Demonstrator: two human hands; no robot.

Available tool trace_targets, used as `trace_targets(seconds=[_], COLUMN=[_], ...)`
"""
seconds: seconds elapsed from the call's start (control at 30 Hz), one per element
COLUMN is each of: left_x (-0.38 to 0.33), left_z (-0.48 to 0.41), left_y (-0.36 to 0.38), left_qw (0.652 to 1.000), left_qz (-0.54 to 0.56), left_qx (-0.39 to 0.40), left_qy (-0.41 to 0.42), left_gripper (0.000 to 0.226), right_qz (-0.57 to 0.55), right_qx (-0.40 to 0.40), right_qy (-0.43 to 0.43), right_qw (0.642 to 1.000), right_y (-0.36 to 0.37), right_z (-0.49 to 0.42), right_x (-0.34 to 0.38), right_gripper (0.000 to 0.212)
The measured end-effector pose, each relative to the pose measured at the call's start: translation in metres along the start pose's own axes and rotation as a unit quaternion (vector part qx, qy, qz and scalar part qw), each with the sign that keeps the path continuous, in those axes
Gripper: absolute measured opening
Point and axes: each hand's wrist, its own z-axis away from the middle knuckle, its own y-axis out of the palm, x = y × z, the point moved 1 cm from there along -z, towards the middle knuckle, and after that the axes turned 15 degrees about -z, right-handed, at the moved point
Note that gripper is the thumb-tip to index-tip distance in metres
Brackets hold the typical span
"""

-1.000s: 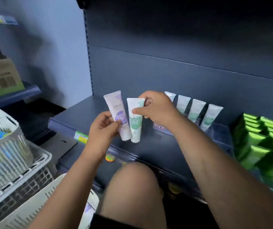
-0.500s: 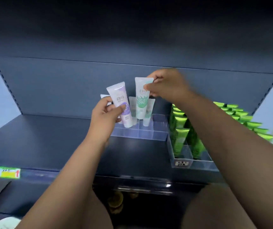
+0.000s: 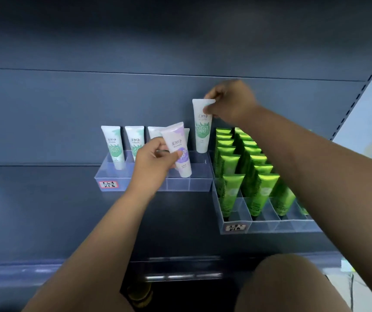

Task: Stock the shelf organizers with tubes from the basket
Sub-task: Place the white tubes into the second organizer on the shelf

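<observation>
Shelf [image 3: 45, 210]: looks like painted metal, dark, matt, smooth.
Left organizer [image 3: 200, 184]: clear hard plastic, glossy.
Right organizer [image 3: 270, 225]: the same clear, glossy plastic.
Mint tube [image 3: 200, 131]: smooth plastic, satin sheen.
Purple tube [image 3: 180, 152]: smooth plastic, satin.
Green tubes [image 3: 230, 190]: plastic, bright, almost metallic gloss.
Tags [image 3: 108, 184]: matt paper.
Edge strip [image 3: 180, 264]: clear plastic, shiny.

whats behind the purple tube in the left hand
Two white-green tubes standing in the clear organizer; only their tops show. The purple tube and left hand cover their lower parts and the slots beneath.
</observation>
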Motion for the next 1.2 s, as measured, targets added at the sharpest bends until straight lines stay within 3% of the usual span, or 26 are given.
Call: trace_targets(seconds=[0.13,0.57,1.03,1.2], left_x=[0.007,0.021,0.021,0.022], left_z=[-0.013,-0.024,-0.025,-0.026], left_y=[0.011,0.012,0.011,0.011], left_qw=[1.000,0.999,0.999,0.998], left_qz=[-0.007,-0.025,-0.035,-0.038], left_qx=[-0.007,-0.017,-0.027,-0.030], left_qy=[-0.003,-0.014,-0.026,-0.027], left_gripper=[0.019,0.021,0.020,0.020], right_qz=[0.089,0.167,0.192,0.214], right_qx=[0.016,0.076,0.097,0.108], right_qy=[-0.025,-0.009,-0.019,-0.047], right_qw=[0.996,0.983,0.976,0.970], right_y=[0.004,0.032,0.041,0.038], right_z=[-0.005,-0.015,-0.017,-0.014], right_x=[-0.009,-0.035,-0.051,-0.049], right_gripper=[0.017,0.014,0.010,0.022])
